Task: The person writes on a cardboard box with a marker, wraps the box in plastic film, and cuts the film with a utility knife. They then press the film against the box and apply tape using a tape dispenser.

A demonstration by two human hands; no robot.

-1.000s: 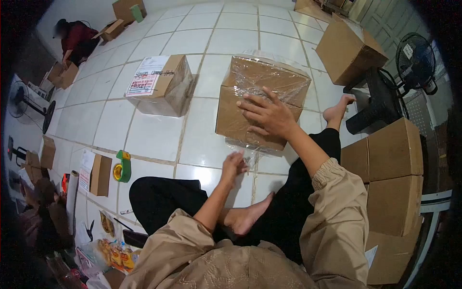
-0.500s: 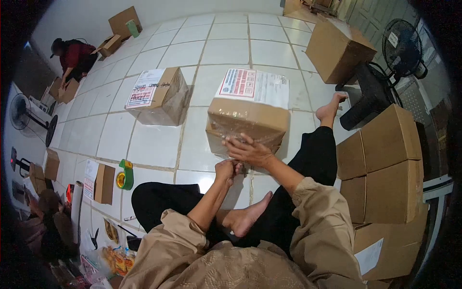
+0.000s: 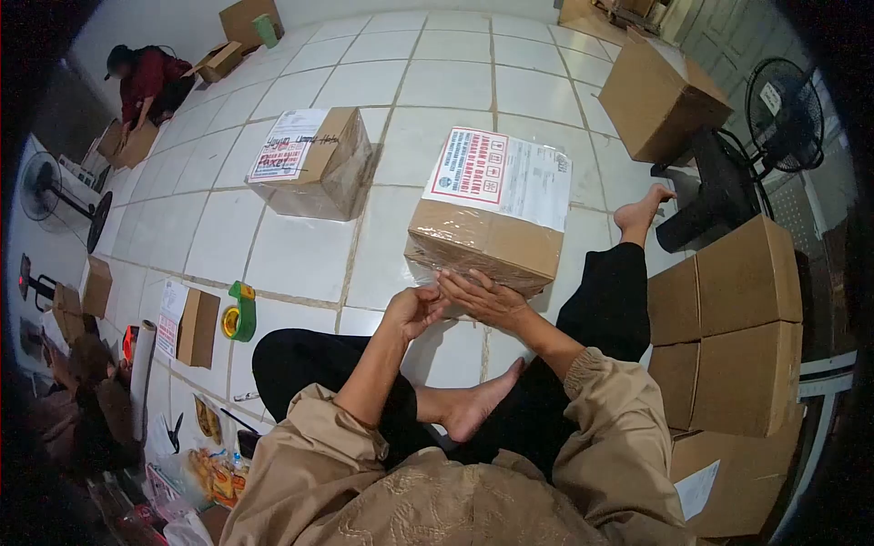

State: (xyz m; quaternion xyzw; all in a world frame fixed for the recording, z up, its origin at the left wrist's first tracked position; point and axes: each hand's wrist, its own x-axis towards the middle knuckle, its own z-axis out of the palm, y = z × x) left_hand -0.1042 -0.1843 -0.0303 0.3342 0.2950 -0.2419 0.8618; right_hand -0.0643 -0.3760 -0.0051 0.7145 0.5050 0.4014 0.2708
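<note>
i have the box (image 3: 482, 227) right in front of me on the white tiled floor (image 3: 300, 255), wrapped in clear film, with a label (image 3: 473, 164) printed partly in red on its top. my right hand (image 3: 482, 296) lies against the near side of the box, low down, its fingers stretched out and close together. my left hand (image 3: 416, 309) is just beside it, at the near left corner of the box, fingers curled in; i cannot tell whether they pinch any film. the fingertips of the two hands are close to each other.

to the left of the box and apart from it sits a parcel (image 3: 350, 173), also wrapped and labelled, with dark handwriting across its top. nearer to me than the parcel, well left of the box, i see a green tape dispenser (image 3: 239, 312) beside a small carton (image 3: 196, 332).

to the right of the box, farther off, a big carton (image 3: 663, 100) stands by a black stool (image 3: 715, 187) and a fan (image 3: 783, 114). right of the box and nearer to me are stacked cartons (image 3: 737, 318). far left beyond the box, a co-worker (image 3: 150, 82) bends over an open carton (image 3: 137, 146).
</note>
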